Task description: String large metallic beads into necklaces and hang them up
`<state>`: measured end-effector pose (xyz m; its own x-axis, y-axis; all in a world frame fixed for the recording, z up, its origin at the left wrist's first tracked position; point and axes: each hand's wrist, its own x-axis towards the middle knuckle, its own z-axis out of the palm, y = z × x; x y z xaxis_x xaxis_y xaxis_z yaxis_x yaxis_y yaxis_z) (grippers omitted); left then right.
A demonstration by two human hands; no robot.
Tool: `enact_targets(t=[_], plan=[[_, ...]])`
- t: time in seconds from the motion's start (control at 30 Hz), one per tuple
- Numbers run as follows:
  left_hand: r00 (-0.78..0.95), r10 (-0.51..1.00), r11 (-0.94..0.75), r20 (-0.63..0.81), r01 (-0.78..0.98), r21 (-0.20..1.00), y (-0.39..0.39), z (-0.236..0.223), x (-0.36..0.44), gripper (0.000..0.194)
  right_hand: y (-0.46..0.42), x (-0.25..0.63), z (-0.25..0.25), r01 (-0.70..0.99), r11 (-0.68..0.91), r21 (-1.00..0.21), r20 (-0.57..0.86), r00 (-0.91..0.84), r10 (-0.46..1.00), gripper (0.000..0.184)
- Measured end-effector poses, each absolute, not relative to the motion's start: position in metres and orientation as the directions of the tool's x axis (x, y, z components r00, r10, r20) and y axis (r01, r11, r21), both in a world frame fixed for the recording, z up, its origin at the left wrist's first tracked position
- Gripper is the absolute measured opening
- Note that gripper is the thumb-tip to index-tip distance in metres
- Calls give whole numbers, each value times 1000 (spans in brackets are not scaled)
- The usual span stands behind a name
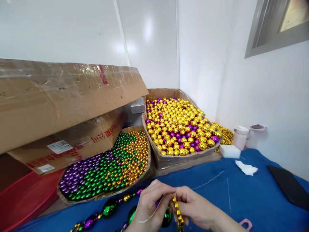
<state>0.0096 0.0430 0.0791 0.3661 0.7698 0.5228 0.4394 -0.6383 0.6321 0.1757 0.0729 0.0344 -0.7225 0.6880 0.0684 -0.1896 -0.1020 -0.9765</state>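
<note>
My left hand (154, 201) and my right hand (194, 206) meet at the fingertips above the blue cloth, both with fingers closed. A strand of gold beads (178, 212) hangs from my right hand's fingers. White thread (147, 221) runs over my left hand and up between its pinched fingers; the thread's end is hidden. Behind and beside my left hand lies a bead necklace with large green (109, 207), purple and gold beads, partly covered by the hand.
A box of gold and purple beads (178, 129) stands behind; a box of purple, green and gold beads (103, 170) is left. Cardboard flaps (67, 93) overhang it. On the blue cloth (205, 190) lie a needle (229, 195), white tissue (246, 168), black pad (288, 185) and pink-handled tool (246, 223).
</note>
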Motion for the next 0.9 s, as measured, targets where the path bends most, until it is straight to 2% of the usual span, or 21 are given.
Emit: enact_targets(t=[0.1,0.17,0.3,0.37,0.43,0.5,0.53,0.6,0.67,0.77,0.83,0.9], plan=[[324,790,-611,520,482,628,43,75,8,17,69,178,38,-195,-31,-980,100,-623,776,27],[331,773,-628,540,519,580,44,69,4,19,66,181,39,-186,-2,-983,108,-580,808,25],[429,622,-757,655,542,365,49,55,-10,27,64,186,33,-189,-34,-981,89,-605,791,26],[427,583,-768,691,566,299,48,49,-19,27,64,187,26,-195,-76,-978,65,-630,774,28],[346,668,-686,658,629,366,45,46,-27,17,65,189,16,-189,-109,-976,38,-639,768,28],[193,818,-519,542,654,551,40,45,-31,8,66,190,8,-158,-120,-980,10,-642,766,27],[101,885,-415,455,615,670,37,46,-30,12,66,191,5,-133,-114,-985,-2,-646,763,27],[-74,966,-197,246,403,894,31,51,-25,22,66,191,3,-69,-74,-995,-11,-651,759,28],[-149,988,-25,36,79,997,27,57,-16,25,66,191,6,4,5,-1000,1,-645,765,29],[-92,989,85,-117,-298,951,26,68,-7,22,66,192,17,145,187,-972,56,-626,778,28],[-20,993,96,-114,-410,907,28,74,-4,20,67,193,26,251,337,-907,116,-621,775,28],[44,998,68,-54,-444,894,30,80,-3,18,69,196,34,346,483,-804,188,-624,759,29]])
